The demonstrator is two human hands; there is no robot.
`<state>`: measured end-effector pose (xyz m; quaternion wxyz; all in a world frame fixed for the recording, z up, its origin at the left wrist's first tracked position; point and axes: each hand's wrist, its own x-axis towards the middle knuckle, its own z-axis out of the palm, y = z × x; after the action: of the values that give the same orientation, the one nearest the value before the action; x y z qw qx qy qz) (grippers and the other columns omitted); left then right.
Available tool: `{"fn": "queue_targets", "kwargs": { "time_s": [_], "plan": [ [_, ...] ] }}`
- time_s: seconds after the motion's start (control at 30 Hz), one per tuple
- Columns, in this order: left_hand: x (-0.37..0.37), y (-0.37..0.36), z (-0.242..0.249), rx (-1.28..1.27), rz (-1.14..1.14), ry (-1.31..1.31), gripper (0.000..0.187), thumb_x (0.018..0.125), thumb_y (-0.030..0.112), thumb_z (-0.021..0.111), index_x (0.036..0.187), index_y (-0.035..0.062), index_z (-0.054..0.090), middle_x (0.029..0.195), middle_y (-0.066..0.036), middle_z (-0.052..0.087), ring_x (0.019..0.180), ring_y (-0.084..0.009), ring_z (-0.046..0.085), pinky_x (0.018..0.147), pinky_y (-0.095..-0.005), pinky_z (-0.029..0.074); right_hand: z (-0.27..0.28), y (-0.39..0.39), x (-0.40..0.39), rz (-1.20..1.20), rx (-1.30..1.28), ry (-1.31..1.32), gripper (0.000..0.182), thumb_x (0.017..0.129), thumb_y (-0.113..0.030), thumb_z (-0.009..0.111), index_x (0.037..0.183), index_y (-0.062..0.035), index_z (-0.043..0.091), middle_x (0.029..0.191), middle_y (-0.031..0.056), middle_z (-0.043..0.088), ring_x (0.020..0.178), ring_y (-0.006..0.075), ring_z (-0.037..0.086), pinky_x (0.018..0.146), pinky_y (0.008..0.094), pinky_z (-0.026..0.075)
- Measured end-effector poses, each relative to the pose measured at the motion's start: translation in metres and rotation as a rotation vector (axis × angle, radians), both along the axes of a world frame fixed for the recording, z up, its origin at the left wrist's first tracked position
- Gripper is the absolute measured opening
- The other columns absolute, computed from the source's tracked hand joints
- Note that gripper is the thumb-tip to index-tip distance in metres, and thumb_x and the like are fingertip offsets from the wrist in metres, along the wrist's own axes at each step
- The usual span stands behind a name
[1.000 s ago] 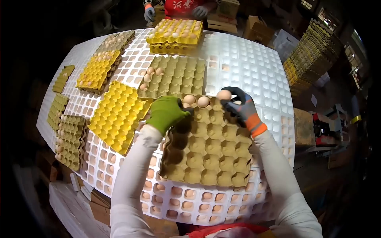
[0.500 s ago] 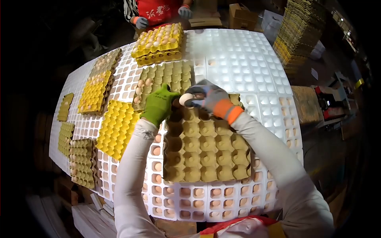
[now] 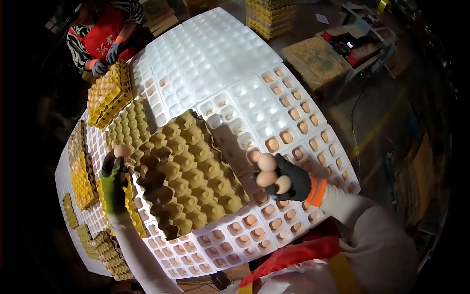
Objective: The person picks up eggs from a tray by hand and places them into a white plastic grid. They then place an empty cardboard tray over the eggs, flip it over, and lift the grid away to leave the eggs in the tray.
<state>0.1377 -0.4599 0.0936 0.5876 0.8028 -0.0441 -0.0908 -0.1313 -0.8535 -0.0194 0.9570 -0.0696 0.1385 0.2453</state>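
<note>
My left hand [image 3: 114, 182], in a green glove with dark fingers, is beside the left edge of a brown egg tray [image 3: 196, 171]. Its fingers are closed on a brown egg [image 3: 122, 151]. The tray's visible cups hold no eggs, and it lies slanted on the white moulded sheets. To the right of the tray, my right hand [image 3: 295, 182], in a dark glove with an orange cuff, grips a cluster of three eggs [image 3: 267, 161] above sheet pockets that contain eggs.
White pocketed sheets [image 3: 215, 49] cover the table. Stacked yellow trays of eggs [image 3: 104, 90] stand at the far left near a co-worker's gloved hands [image 3: 115, 51]. Another brown tray [image 3: 128, 122] lies behind mine. A cardboard box [image 3: 316, 61] stands beyond the right edge.
The view has swung right. My hands, earlier close together at the tray's far edge, are now apart: the right out to the right with three eggs, the left at the tray's left side.
</note>
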Motion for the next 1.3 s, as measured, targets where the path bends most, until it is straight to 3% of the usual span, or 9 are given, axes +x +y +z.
{"fn": "queue_targets", "kwargs": {
  "time_s": [0.1, 0.27, 0.33, 0.53, 0.83, 0.97, 1.07, 1.17, 1.3],
  "plan": [
    [-0.082, -0.058, -0.01, -0.12, -0.016, 0.11, 0.051, 0.089, -0.003, 0.067, 0.136, 0.0118, 0.056, 0.127, -0.017, 0.061, 0.114, -0.0265, 0.063, 0.086, -0.037, 0.058, 0.008, -0.05, -0.016, -0.029, -0.581, 0.057, 0.046, 0.105, -0.034, 0.049, 0.141, -0.0055, 0.051, 0.102, 0.0052, 0.066, 0.07, 0.0079, 0.057, 0.052, 0.0169, 0.04],
    [-0.202, -0.24, -0.013, -0.41, -0.301, 0.607, 0.038, 0.088, 0.017, 0.073, 0.122, 0.0041, 0.063, 0.104, 0.001, 0.064, 0.08, -0.0063, 0.059, 0.059, -0.023, 0.049, -0.042, -0.121, 0.041, -0.232, -2.443, -0.348, 0.042, 0.084, -0.03, 0.076, 0.122, -0.017, 0.067, 0.121, 0.011, 0.062, 0.103, 0.0257, 0.065, 0.084, 0.0396, 0.053],
    [-0.206, -0.293, -0.064, -0.142, -0.233, 0.129, 0.036, 0.086, 0.019, 0.074, 0.119, 0.008, 0.065, 0.104, 0.0, 0.064, 0.083, -0.0128, 0.062, 0.065, -0.0286, 0.051, -0.052, -0.133, 0.069, 0.14, -2.644, -0.434, 0.04, 0.084, -0.034, 0.074, 0.122, -0.0231, 0.066, 0.129, 0.0108, 0.056, 0.105, 0.0279, 0.063, 0.084, 0.0426, 0.053],
    [-0.168, -0.349, -0.143, 0.715, -0.096, -0.452, 0.031, 0.083, 0.017, 0.07, 0.114, 0.0172, 0.067, 0.109, -0.006, 0.064, 0.097, -0.0285, 0.065, 0.077, -0.0394, 0.053, -0.052, -0.14, 0.092, 0.021, -2.192, -0.48, 0.04, 0.088, -0.029, 0.068, 0.125, -0.0193, 0.061, 0.131, 0.0115, 0.058, 0.11, 0.0322, 0.063, 0.089, 0.0433, 0.053],
    [-0.103, -0.369, -0.164, 0.656, -0.177, -0.607, 0.035, 0.09, 0.012, 0.066, 0.124, 0.0151, 0.066, 0.115, -0.005, 0.067, 0.09, -0.0252, 0.068, 0.073, -0.0354, 0.054, -0.041, -0.143, 0.137, -0.155, -2.165, -0.471, 0.041, 0.089, -0.027, 0.064, 0.128, -0.017, 0.06, 0.118, 0.0126, 0.066, 0.104, 0.0349, 0.065, 0.086, 0.0436, 0.054],
    [-0.066, -0.375, -0.18, -0.06, 0.063, -0.15, 0.037, 0.094, 0.011, 0.067, 0.131, 0.0063, 0.062, 0.118, -0.007, 0.069, 0.085, -0.0109, 0.065, 0.067, -0.0257, 0.053, -0.084, -0.144, 0.209, -0.514, -2.009, -0.741, 0.04, 0.089, -0.027, 0.063, 0.127, -0.0174, 0.061, 0.114, 0.0169, 0.066, 0.101, 0.0375, 0.064, 0.088, 0.0449, 0.052],
    [-0.038, -0.403, -0.184, 0.092, 0.133, -0.641, 0.038, 0.089, 0.003, 0.063, 0.127, 0.0077, 0.064, 0.111, -0.01, 0.068, 0.089, -0.0217, 0.067, 0.072, -0.0331, 0.054, -0.124, -0.132, 0.23, -0.505, -2.413, -0.692, 0.04, 0.088, -0.022, 0.065, 0.126, -0.0104, 0.062, 0.114, 0.0194, 0.066, 0.103, 0.0374, 0.064, 0.092, 0.0432, 0.051],
    [-0.032, -0.402, -0.207, 0.466, 0.012, -0.797, 0.043, 0.081, 0.001, 0.06, 0.123, 0.0089, 0.065, 0.117, -0.015, 0.065, 0.105, -0.0369, 0.061, 0.093, -0.0446, 0.048, -0.117, -0.147, 0.23, -0.671, -1.498, -0.635, 0.03, 0.094, -0.002, 0.057, 0.124, -0.0028, 0.06, 0.121, 0.0084, 0.065, 0.108, 0.0175, 0.061, 0.094, 0.0321, 0.048],
    [-0.068, -0.395, -0.199, 0.316, 0.148, -0.764, 0.042, 0.082, 0.002, 0.06, 0.122, 0.0082, 0.065, 0.122, -0.017, 0.063, 0.115, -0.0388, 0.056, 0.102, -0.0459, 0.043, -0.086, -0.138, 0.208, -0.089, -2.563, -0.8, 0.043, 0.083, -0.015, 0.066, 0.125, -0.0135, 0.061, 0.127, 0.0172, 0.057, 0.116, 0.0382, 0.053, 0.1, 0.0448, 0.045]
  ]
}}
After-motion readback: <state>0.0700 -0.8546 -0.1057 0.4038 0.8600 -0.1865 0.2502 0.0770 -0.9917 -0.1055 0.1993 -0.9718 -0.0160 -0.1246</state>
